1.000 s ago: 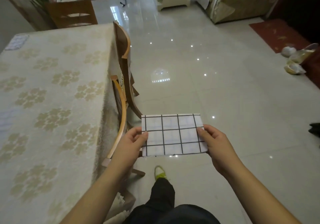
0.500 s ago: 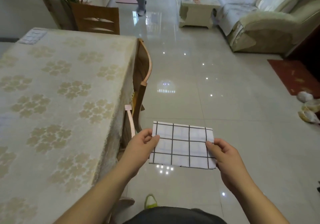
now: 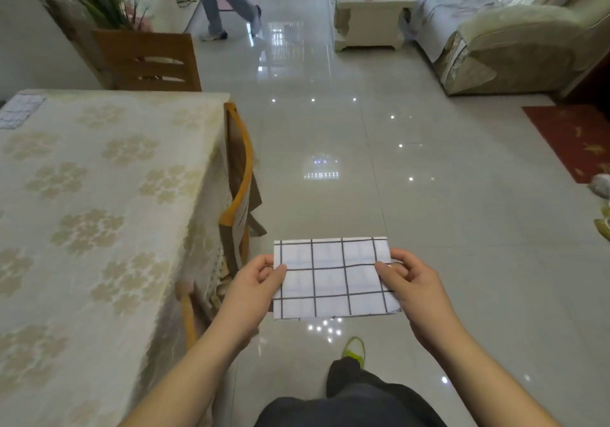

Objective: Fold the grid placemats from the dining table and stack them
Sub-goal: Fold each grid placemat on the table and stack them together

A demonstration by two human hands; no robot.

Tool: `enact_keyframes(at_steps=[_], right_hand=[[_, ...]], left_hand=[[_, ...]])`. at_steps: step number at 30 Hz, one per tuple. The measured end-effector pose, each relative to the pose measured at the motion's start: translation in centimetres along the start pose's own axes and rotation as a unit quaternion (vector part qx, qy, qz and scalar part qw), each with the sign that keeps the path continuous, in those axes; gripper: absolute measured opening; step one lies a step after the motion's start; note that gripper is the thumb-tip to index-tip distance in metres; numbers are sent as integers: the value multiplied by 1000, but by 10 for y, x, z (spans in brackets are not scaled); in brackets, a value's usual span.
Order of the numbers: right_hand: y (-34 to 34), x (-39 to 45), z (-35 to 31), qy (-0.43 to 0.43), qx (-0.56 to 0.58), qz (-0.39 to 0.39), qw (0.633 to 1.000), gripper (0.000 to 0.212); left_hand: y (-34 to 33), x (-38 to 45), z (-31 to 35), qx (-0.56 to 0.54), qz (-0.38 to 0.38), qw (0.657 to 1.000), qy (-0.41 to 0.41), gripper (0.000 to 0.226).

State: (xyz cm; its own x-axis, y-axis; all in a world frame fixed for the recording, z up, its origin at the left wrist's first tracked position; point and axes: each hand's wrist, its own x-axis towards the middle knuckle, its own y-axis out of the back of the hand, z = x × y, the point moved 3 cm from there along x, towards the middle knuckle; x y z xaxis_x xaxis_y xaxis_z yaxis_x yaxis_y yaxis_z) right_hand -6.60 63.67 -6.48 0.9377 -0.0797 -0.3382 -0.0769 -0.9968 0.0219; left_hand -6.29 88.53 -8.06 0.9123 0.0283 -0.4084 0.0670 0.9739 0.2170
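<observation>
Tilted up a fair bit since a second ago, taking in more of the far room now, with the folded placemat point(image 3: 331, 278) sitting lower in the head view and levelled out again after a slight slant.

Only the one head view, so going off that. Holding the placemat out flat in mid-air over the floor point(image 3: 429, 195), just off the near corner of the worktop point(image 3: 99, 195), not touching it. Left hand point(image 3: 254, 294) pinching the left edge, thumb on top and fingers tucked under; right hand point(image 3: 412, 284) doing the same on the right edge. Both grips closed on the fabric, nothing slack. Probably keeping it taut from both sides so the layers stay lined up and the fold doesn't spring open. Bottom right corner curling a little, so maybe not perfectly square.

Looking like the fold is about done and the stacking is next. Spotting another gridded mat point(image 3: 19, 111) way off at the far left corner of the worktop, likely the stack or the next one, can't tell which.

Room-wise: plenty of bare tablecloth to set it down on. Watching out for the chair point(image 3: 239, 175) tucked right against the worktop edge, just left of the left hand. Someone's legs point(image 3: 221, 0) walking by far off, well apart from all this.
</observation>
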Motion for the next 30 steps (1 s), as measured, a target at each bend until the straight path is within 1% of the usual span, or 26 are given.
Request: enact_keyframes(at_steps=[2,8,12,15,18,22,25,28,30], right_hand=[[11,33,-15,5,-2,-12,1000,15],[29,113,-52,15,-30,-62,998,10],[22,155,-60,14,-45,-89,995,9],[8,186,-63,1,-46,-110,993,10],[-9,224,-69,-13,-43,-124,991,14],[-36,280,-88,-19,-46,-137,989,15],[-55,328,-106,-14,-69,-131,989,15],[-70,368,-129,-4,-76,-120,990,16],[-77,390,-144,5,-73,-109,991,16]], left_hand=[[-10,25,17,12,18,1000,6,13],[-27,87,67,-52,94,994,4,12],[-22,115,85,-50,140,989,-2,11],[-14,139,93,-48,158,986,6,12],[2,174,99,-58,163,985,14,12],[25,229,105,-116,163,980,21,10],[41,272,114,-121,152,981,19,10],[58,308,127,-77,140,987,16,11],[70,331,140,-31,120,992,2,21]])
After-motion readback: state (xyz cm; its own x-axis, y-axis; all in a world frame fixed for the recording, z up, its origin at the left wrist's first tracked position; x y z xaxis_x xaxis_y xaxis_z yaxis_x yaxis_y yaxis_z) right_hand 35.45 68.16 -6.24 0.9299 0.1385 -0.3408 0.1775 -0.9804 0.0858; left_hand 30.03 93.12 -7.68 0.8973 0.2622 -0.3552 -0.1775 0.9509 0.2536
